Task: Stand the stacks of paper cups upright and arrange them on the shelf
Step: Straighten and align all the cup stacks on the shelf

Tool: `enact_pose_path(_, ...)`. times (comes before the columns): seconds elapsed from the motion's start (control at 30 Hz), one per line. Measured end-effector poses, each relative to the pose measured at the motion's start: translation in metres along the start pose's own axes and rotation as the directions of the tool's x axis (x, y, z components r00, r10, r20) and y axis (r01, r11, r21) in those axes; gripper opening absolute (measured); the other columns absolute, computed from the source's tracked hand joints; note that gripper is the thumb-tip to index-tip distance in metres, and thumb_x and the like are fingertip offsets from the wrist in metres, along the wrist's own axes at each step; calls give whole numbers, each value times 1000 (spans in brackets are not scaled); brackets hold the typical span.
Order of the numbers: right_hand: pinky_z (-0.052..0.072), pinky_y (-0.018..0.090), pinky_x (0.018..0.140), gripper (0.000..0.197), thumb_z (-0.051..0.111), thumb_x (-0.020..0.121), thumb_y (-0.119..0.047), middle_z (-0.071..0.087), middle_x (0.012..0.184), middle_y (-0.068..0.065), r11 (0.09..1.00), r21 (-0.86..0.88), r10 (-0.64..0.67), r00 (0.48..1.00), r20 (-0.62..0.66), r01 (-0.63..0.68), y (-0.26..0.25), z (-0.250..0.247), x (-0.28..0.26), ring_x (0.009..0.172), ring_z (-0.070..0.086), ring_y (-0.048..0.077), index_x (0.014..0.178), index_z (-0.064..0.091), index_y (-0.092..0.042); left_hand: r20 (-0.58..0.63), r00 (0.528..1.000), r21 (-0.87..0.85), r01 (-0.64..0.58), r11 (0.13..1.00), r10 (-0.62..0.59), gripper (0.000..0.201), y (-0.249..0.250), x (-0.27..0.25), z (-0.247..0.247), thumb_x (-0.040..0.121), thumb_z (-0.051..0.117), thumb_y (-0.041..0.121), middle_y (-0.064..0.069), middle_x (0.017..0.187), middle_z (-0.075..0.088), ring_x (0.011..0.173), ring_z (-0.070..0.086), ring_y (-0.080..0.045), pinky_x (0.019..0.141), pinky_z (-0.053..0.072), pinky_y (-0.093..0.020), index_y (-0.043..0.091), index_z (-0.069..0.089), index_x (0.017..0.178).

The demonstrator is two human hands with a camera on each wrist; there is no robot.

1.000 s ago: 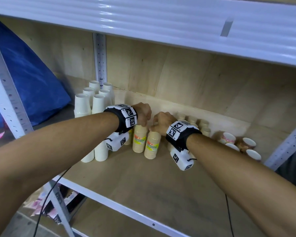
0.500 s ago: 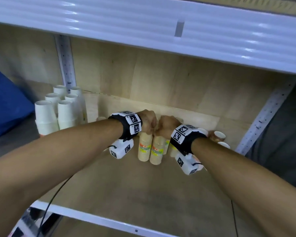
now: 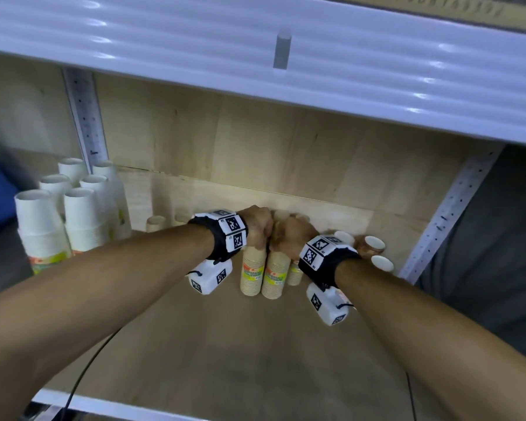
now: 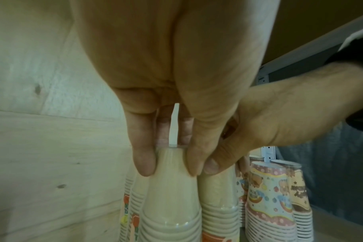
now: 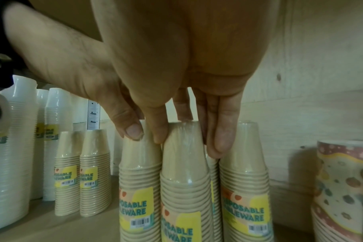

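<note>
Two tall tan cup stacks stand upright side by side mid-shelf. My left hand (image 3: 255, 229) pinches the top of the left tan stack (image 3: 252, 276) from above; in the left wrist view its fingers (image 4: 144, 163) and thumb clamp the stack (image 4: 170, 196). My right hand (image 3: 290, 240) grips the top of the right tan stack (image 3: 275, 279); in the right wrist view its fingers (image 5: 220, 144) and thumb hold that stack (image 5: 184, 163). A third tall tan stack (image 5: 244, 163) stands just right of it. The two hands touch each other.
Tall white cup stacks (image 3: 64, 220) stand at the left end by the upright post (image 3: 85, 117). Two short tan stacks (image 5: 82, 163) stand behind on the left. Patterned cup stacks (image 3: 374, 247) stand at the right end. The wooden shelf board (image 3: 255, 360) stretches in front; an upper shelf hangs low overhead.
Both hands kept hold of the two tan stacks and carried them right, away from the white cups and nearer the patterned ones. The head view swung right.
</note>
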State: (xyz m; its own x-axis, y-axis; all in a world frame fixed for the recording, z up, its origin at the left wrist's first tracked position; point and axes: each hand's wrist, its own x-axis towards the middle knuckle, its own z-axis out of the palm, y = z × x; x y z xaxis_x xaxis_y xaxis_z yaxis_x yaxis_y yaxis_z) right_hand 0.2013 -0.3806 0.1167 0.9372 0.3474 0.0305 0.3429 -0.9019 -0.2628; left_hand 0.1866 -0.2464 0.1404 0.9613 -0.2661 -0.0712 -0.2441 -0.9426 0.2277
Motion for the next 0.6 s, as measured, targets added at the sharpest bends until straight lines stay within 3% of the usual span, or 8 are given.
enact_pose_path(0.2, 44, 28, 69, 28, 71, 80, -27, 69, 99, 3, 999, 20, 26, 1000, -16, -26, 4, 6, 5, 90, 65, 22, 107, 67, -17, 6, 1000, -38, 2, 999, -2, 27, -6, 3, 3, 77, 78, 11, -8, 102, 71, 95, 67, -25, 83, 58, -38, 9, 74, 103)
enact_pose_path(0.6, 44, 29, 68, 24, 66, 81, -32, 68, 93, 3, 998, 32, 52, 999, -8, -51, 1, 2, -5, 88, 64, 24, 99, 67, -18, -33, 999, -76, 11, 997, -14, 23, -6, 0, 6, 78, 76, 13, -6, 100, 70, 93, 66, -24, 77, 54, -32, 13, 73, 101)
